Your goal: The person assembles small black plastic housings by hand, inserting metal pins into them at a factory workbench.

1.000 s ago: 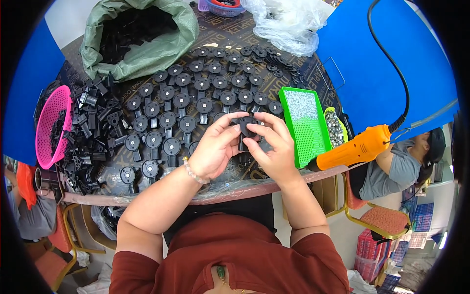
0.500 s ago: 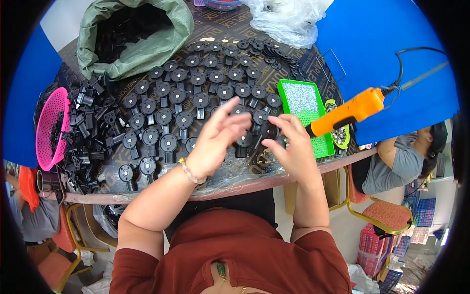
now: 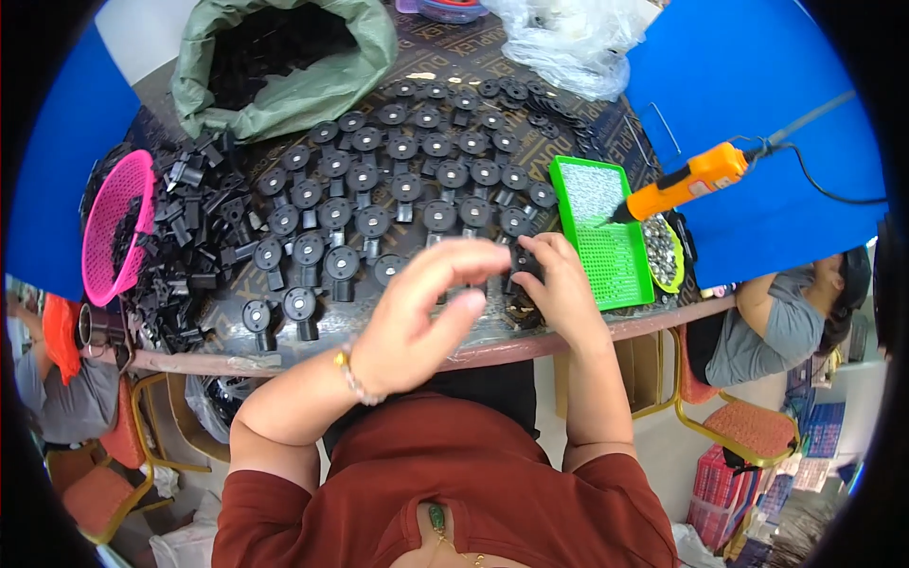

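My right hand (image 3: 568, 293) pinches a small black plastic part (image 3: 521, 263) between thumb and fingers, near the table's front edge; the hand covers much of it. My left hand (image 3: 426, 308) is raised just left of it, thumb apart from the bent fingers and nothing seen between them. Its fingertips overlap the edge of the held part; whether they touch it I cannot tell. Left and beyond my hands, rows of black round-headed assemblies (image 3: 372, 221) lie on the table, each with a light centre and a short stem. An orange electric screwdriver (image 3: 686, 182) hangs to the right.
A green screw tray (image 3: 615, 270) stands right of my hand, beside a yellow-green dish of screws (image 3: 666, 251). Black parts (image 3: 194, 227) pile up at left near a pink basket (image 3: 99, 237). A green sack (image 3: 284, 109) is behind. A seated person (image 3: 776, 322) is at right.
My left hand has moved nearer the right hand and lower, its fingers now bent. The orange screwdriver has swung and sits over the green tray. The view has shifted slightly.
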The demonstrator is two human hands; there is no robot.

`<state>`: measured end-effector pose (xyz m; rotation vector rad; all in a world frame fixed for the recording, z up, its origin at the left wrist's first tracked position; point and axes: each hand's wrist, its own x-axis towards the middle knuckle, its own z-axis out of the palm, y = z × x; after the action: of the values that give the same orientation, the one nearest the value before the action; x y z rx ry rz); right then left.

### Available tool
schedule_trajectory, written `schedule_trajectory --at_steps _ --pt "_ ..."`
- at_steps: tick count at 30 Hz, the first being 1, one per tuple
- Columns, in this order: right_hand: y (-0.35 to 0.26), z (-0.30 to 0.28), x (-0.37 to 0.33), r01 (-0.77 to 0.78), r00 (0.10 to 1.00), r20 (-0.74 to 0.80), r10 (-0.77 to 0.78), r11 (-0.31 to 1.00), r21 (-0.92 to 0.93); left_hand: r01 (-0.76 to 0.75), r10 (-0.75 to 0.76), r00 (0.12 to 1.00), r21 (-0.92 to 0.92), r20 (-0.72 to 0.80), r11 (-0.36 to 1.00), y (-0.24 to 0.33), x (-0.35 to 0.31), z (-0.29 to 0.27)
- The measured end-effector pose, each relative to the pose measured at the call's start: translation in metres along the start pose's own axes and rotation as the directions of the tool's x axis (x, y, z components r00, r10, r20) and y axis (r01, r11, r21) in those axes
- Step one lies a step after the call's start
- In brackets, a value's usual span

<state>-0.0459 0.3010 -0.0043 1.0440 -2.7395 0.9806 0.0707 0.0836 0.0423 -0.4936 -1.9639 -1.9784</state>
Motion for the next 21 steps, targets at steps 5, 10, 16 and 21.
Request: schedule_trajectory --at_steps 5,10,16,21 --pt "-0.007 -0.011 0.0 -0.074 0.997 0.037 0.072 0.996 0.046 -0.045 0.048 0.999 0.38 0.004 0.924 0.023 -0.059 -0.026" --pt "-0.014 -0.037 -0.006 -0.007 0.99 -0.139 0.012 0.999 0.039 0.226 0.349 0.871 0.914 -0.345 0.337 0.023 -0.12 -0.103" --pt "-0.013 -0.051 -0.017 -0.035 0.961 -0.274 0.035 0.999 0.005 0.677 0.069 0.736 0.731 -0.674 -0.082 0.054 -0.187 -0.18" --pt "-0.008 -0.05 -0.014 -0.067 0.972 -0.234 0.029 0.985 -0.157 0.561 0.081 0.827 0.825 -0.556 -0.069 0.047 -0.2 -0.2"
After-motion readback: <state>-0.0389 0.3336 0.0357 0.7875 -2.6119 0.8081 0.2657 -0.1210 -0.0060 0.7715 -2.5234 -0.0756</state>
